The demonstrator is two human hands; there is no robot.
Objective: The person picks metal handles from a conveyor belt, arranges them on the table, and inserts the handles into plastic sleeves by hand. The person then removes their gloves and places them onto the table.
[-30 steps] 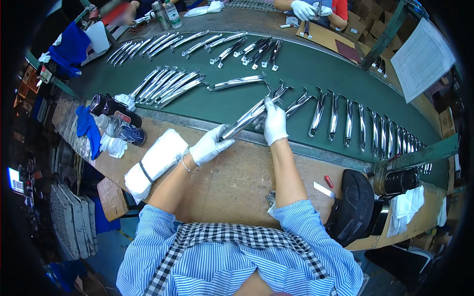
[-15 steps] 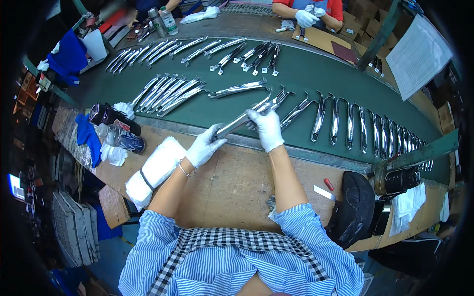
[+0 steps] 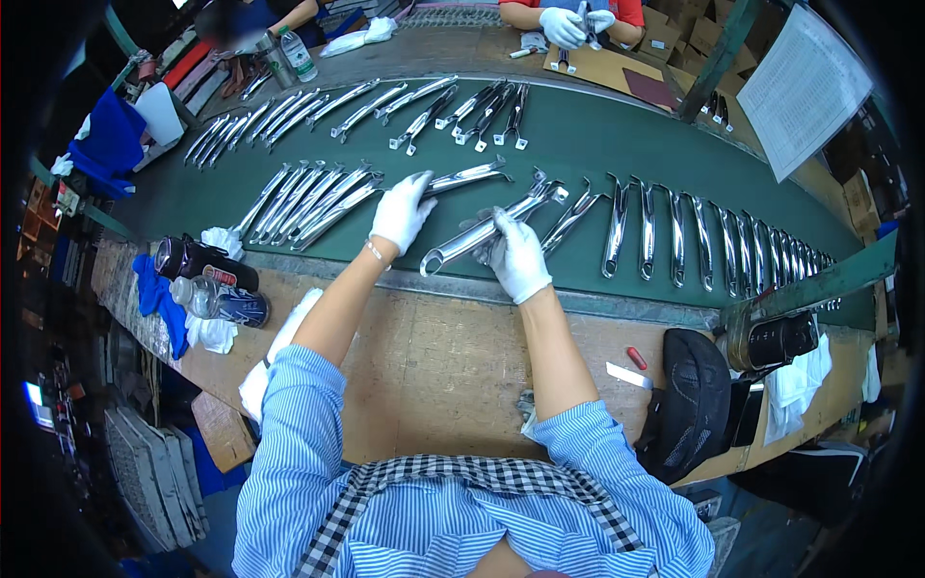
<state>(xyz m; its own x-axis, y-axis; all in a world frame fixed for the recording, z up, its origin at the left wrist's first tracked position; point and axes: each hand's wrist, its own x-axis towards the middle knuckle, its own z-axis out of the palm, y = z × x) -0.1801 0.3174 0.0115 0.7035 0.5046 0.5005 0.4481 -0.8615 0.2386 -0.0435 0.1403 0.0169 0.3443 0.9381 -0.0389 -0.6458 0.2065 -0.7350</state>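
In my white-gloved right hand (image 3: 520, 258) I hold a shiny chrome bent tube (image 3: 464, 243) with a bracket at its far end. Its open, slant-cut end points at the near left, over the belt's front edge. My left hand (image 3: 403, 214), gloved too, is closed around the left end of another chrome tube (image 3: 467, 177) at the belt's middle; the gripped end is hidden under the glove. Just right of my right hand, a slanted chrome tube (image 3: 570, 220) lies on the green belt (image 3: 337, 217).
Rows of chrome tubes (image 3: 679, 236) line the belt, more at the left and far side. On my wooden bench (image 3: 424, 366) are a dark bottle (image 3: 198, 260), a clear bottle, a blue cloth, a white roll and a black bag (image 3: 696, 405). Across the belt, a gloved co-worker's hands (image 3: 568, 27) handle a part.
My left hand has left the near end of the held tube and reached forward to the tube on the belt. My right hand keeps its tube. The view has shifted slightly.
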